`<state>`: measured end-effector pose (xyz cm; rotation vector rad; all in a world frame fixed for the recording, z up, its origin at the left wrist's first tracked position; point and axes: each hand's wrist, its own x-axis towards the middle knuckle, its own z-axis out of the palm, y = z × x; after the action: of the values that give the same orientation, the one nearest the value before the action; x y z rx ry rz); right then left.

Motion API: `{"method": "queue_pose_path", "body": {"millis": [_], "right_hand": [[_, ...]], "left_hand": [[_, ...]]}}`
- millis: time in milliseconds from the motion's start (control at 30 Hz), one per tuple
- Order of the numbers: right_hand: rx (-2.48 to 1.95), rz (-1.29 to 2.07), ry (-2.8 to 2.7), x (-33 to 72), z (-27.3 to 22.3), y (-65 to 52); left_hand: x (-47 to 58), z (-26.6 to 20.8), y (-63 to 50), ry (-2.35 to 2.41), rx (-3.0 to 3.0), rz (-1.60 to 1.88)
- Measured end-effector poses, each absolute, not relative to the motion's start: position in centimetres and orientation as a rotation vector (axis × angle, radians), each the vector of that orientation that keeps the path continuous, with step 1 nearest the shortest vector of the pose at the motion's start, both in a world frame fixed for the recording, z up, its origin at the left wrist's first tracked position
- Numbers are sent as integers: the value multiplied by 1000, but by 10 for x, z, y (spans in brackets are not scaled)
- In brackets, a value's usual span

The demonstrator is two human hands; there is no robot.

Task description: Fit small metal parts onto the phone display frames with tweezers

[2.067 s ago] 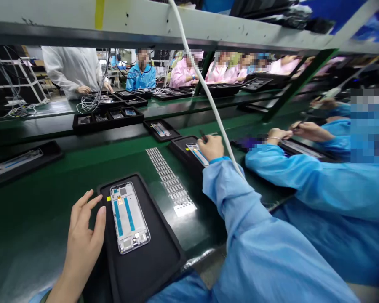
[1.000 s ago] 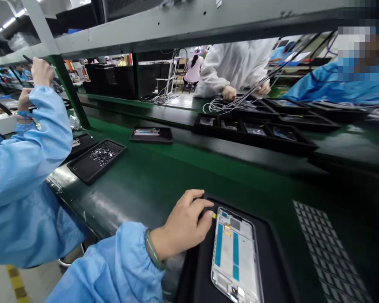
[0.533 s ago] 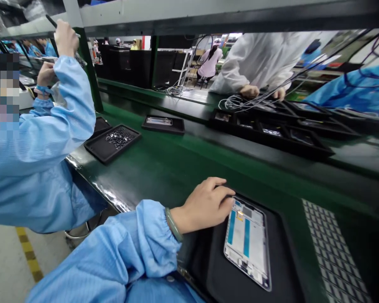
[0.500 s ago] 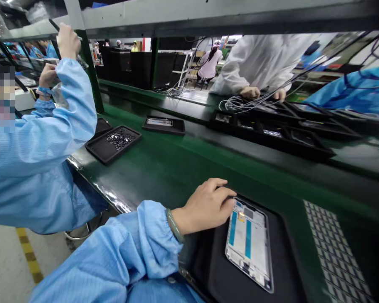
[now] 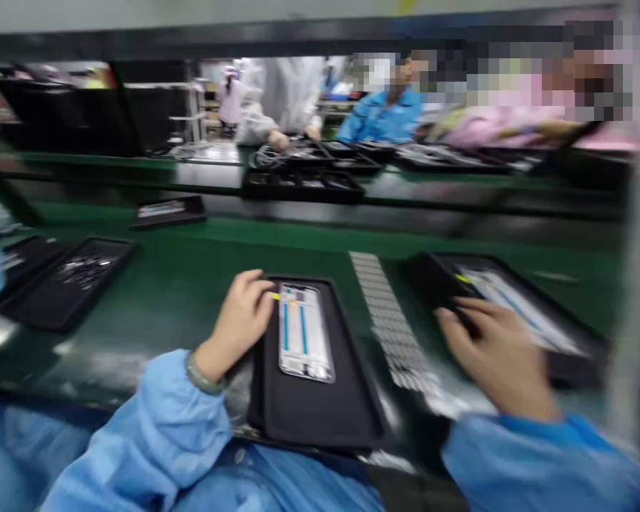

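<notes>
"Black tray (image 5: 323, 412) front and centre on the green worktop (image 5: 235, 249), silver phone frame (image 5: 314, 331) lying flat in its far left part. So what step are we at?"

"My read: steadying at one tray, reaching at another. The left hand (image 5: 240, 320) has its fingers bent right by the yellow tab (image 5: 276, 296) at the frame's edge. Can't tell if it's pinching that or just resting on the rim."

"And the right?"

"The right hand (image 5: 496, 355) is well apart from the left, at the near side of a second tray (image 5: 427, 274) with another frame (image 5: 491, 284) in it. Thumb and fingers look closed round a dark tool (image 5: 468, 323), way too blurry to say what kind. There's a gridded strip (image 5: 387, 313) between the trays, neither hand on it."

"What does the next move call for?"

"Imo a calm left hand so the near frame doesn't slide, and the right clearing that tray wall without knocking anything."
</notes>
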<state>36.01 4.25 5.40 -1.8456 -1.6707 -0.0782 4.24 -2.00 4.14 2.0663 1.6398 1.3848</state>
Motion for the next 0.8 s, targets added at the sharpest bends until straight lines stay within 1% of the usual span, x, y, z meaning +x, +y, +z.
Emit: {"method": "queue_pose_path", "body": {"millis": [33,67,133,200,300,400,467,633,800], "right_hand": [[-1738,82,-1698,366,51,34],[-1638,311,-1726,368,48,30],[-1640,502,-1736,365,40,32],[-1561,794,-1559,361,32,39],[-1394,1006,-1266,360,26,41],[-1346,1025,-1145,371,25,28],[-1399,973,-1128,381,24,16],[-1565,904,-1030,399,12,-11],[-1617,923,-918,399,-2,-18]], "left_hand": [[40,41,-21,1619,2054,1381],[38,40,-20,1595,2044,1375],[34,38,-18,1661,2071,1318],[32,36,-17,1733,2111,1268],[34,36,-20,1750,2151,1255],[42,41,-22,1676,2239,1232],[52,47,-19,1519,2346,1134],[100,61,-1,913,2707,588],[170,53,28,564,2825,101]]}}
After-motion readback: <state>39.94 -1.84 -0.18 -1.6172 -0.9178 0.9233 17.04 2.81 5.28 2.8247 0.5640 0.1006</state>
